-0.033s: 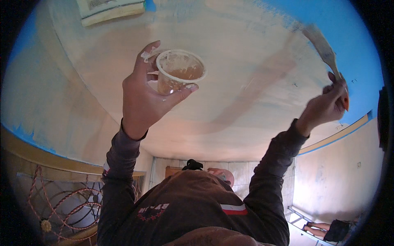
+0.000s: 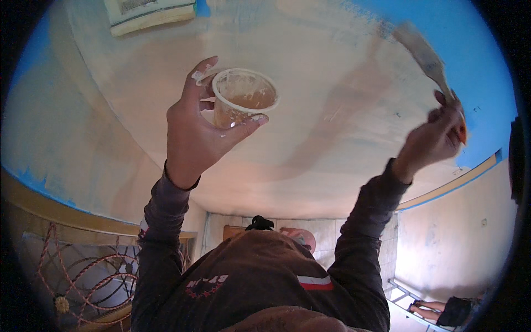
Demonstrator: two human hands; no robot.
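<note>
My left hand (image 2: pixel 194 130) is closed round a clear plastic cup (image 2: pixel 227 113) with a pale rim. The cup tilts toward me, with pale smears inside and brownish contents. White paint-like spots mark my thumb and fingers. On the right, my right hand (image 2: pixel 430 138) grips a flat paintbrush (image 2: pixel 423 54), its handle orange at the end. The brush's broad end points up and left, blurred by motion, at the wall (image 2: pixel 310 66). Whether its tip touches the surface I cannot tell. The wall is pale beige in front of me and blue at the upper right.
A pale boxy fixture (image 2: pixel 152 19) hangs on the wall at upper left. Twisted metal grillwork (image 2: pixel 91 276) stands at lower left. At lower right are a metal ladder (image 2: pixel 406 290) and another person's bare legs (image 2: pixel 428 311). White tiles (image 2: pixel 326 232) show beyond my body.
My right hand has shifted slightly left with the paintbrush, whose tip moved left and a little up along the wall. The left hand and cup have barely moved.
</note>
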